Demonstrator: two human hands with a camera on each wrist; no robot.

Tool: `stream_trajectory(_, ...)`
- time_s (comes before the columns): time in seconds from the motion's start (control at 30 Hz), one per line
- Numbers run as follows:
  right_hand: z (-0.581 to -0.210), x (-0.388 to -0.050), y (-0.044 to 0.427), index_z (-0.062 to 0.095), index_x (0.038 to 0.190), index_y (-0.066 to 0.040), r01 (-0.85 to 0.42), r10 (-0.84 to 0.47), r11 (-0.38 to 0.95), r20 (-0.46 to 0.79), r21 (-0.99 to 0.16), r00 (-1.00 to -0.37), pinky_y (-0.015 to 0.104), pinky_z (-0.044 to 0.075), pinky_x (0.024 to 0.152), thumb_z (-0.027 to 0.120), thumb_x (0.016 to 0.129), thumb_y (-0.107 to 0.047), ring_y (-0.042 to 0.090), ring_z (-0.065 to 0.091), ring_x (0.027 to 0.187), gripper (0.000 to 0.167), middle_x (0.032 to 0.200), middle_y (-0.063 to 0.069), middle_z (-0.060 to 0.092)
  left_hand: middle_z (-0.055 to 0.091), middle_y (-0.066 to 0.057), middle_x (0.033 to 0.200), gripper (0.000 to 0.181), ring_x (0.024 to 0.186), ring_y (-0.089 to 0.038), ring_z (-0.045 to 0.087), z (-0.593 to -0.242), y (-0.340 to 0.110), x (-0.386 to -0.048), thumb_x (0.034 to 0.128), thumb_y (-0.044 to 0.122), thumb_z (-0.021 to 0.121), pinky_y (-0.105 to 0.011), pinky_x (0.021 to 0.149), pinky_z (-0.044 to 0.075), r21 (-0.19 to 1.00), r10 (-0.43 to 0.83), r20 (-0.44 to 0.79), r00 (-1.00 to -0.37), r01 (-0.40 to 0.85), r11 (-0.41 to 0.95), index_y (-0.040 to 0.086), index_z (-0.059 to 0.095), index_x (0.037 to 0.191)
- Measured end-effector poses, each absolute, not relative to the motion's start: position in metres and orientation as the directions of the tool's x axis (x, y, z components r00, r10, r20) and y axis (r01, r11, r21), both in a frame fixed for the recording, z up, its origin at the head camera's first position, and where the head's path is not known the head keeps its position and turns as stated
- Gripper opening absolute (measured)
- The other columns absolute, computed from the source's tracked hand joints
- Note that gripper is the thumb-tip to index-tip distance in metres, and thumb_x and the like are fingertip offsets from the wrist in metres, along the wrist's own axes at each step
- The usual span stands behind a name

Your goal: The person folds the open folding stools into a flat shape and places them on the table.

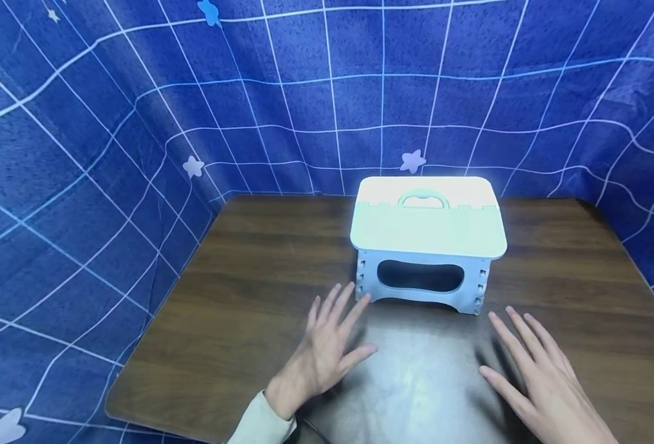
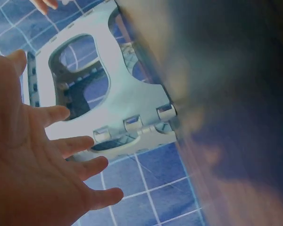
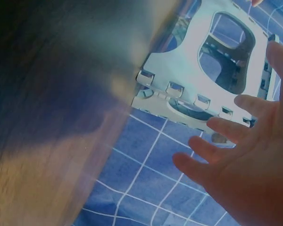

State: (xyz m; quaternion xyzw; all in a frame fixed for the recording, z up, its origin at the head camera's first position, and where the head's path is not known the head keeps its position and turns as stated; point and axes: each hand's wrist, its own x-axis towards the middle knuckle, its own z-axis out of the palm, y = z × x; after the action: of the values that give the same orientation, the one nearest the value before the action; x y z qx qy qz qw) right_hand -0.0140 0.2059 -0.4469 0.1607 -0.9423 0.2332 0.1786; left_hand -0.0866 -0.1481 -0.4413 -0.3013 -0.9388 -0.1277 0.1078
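On the brown wood-grain table [image 1: 249, 308], a pale-blue-and-white plastic folding step stool [image 1: 427, 231] stands toward the far side, seemingly fully unfolded with no unfolding left, the left hand [image 1: 327, 351] and right hand [image 1: 543, 376] nearer, fingers spread, grasping nothing.

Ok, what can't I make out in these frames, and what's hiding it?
Stool, head view: far side hidden behind its top.
Table, head view: near edge mostly cut off by the bottom frame edge; wrist views: surface blurred and dark.
Cable by the left hand, head view: cut off at the bottom.
Right hand, head view: arm cut off at the bottom.
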Motion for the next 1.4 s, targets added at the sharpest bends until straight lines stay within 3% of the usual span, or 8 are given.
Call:
stream_trajectory(0.17,-0.443,-0.02,0.21,0.029,0.158,-0.016,-0.398,-0.205,0.807,0.426,-0.436,-0.881,0.02,0.005,0.119,0.075,0.089,-0.026,0.025,0.023,0.148,0.083,0.16,0.013,0.031,0.018,-0.005,0.165,0.076,0.152,-0.025,0.015,-0.438,-0.147,-0.097,0.0988,0.061,0.045,-0.064,0.114,0.02,0.267,0.512,0.295,-0.807,0.584,0.767,0.02,0.024,0.159)
stream_trajectory(0.33,-0.443,-0.025,0.214,0.026,0.158,-0.014,-0.392,-0.185,0.793,0.429,-0.467,-0.884,0.014,0.005,0.116,0.074,0.09,-0.021,0.023,0.024,0.148,0.084,0.159,0.016,0.033,0.02,-0.008,0.165,0.075,0.152,-0.023,0.016,-0.432,-0.144,-0.109,0.1002,0.055,0.048,-0.063,0.116,0.019,0.342,0.494,0.285,-0.821,0.569,0.748,0.015,0.024,0.159)
stream_trajectory(0.6,-0.442,-0.033,0.216,0.024,0.159,-0.012,-0.329,-0.121,0.782,0.389,-0.53,-0.913,0.023,0.007,0.12,0.067,0.096,-0.022,0.038,0.031,0.142,0.076,0.151,0.027,0.038,0.022,-0.009,0.164,0.082,0.151,-0.022,0.019,-0.427,-0.137,-0.127,0.1,0.063,0.039,-0.059,0.117,0.02,0.413,0.448,0.267,-0.853,0.521,0.747,0.009,0.021,0.159)
stream_trajectory(0.83,-0.432,-0.043,0.209,0.024,0.159,-0.013,-0.284,-0.095,0.764,0.335,-0.579,-0.937,0.049,0.015,0.12,0.065,0.098,-0.029,0.042,0.031,0.141,0.075,0.154,0.025,0.035,0.018,-0.004,0.166,0.08,0.151,-0.018,0.017,-0.43,-0.14,-0.142,0.101,0.062,0.038,-0.053,0.12,0.016,0.536,0.427,0.214,-0.879,0.471,0.701,0.014,0.014,0.16)
stream_trajectory(0.9,-0.43,-0.047,0.208,0.026,0.158,-0.013,-0.301,-0.097,0.761,0.358,-0.575,-0.929,0.045,0.016,0.121,0.067,0.097,-0.029,0.041,0.032,0.141,0.076,0.153,0.024,0.036,0.016,0.0,0.166,0.078,0.151,-0.017,0.017,-0.432,-0.142,-0.147,0.1011,0.061,0.038,-0.052,0.121,0.015,0.578,0.416,0.202,-0.887,0.451,0.681,0.018,0.012,0.161)
stream_trajectory(1.07,-0.429,-0.057,0.205,0.025,0.158,-0.008,-0.347,-0.129,0.769,0.402,-0.537,-0.906,0.034,0.013,0.122,0.069,0.095,-0.029,0.04,0.031,0.141,0.079,0.154,0.025,0.036,0.022,-0.004,0.164,0.075,0.15,-0.017,0.022,-0.438,-0.146,-0.156,0.1022,0.058,0.039,-0.052,0.12,0.017,0.567,0.396,0.22,-0.891,0.447,0.691,0.017,0.015,0.16)
stream_trajectory(1.27,-0.437,-0.066,0.206,0.023,0.156,0.002,-0.35,-0.143,0.767,0.389,-0.537,-0.91,0.046,0.016,0.121,0.068,0.095,-0.029,0.048,0.032,0.138,0.081,0.152,0.032,0.033,0.021,-0.006,0.164,0.076,0.149,-0.021,0.024,-0.444,-0.148,-0.164,0.1033,0.056,0.037,-0.05,0.12,0.021,0.539,0.408,0.227,-0.884,0.463,0.704,0.011,0.016,0.16)
stream_trajectory(1.4,-0.439,-0.076,0.211,0.021,0.155,0.004,-0.334,-0.129,0.761,0.375,-0.557,-0.918,0.058,0.019,0.116,0.067,0.096,-0.03,0.052,0.033,0.135,0.083,0.151,0.035,0.032,0.019,-0.003,0.165,0.076,0.149,-0.019,0.024,-0.443,-0.147,-0.17,0.1027,0.058,0.036,-0.046,0.119,0.024,0.56,0.412,0.203,-0.888,0.45,0.696,0.016,0.012,0.161)
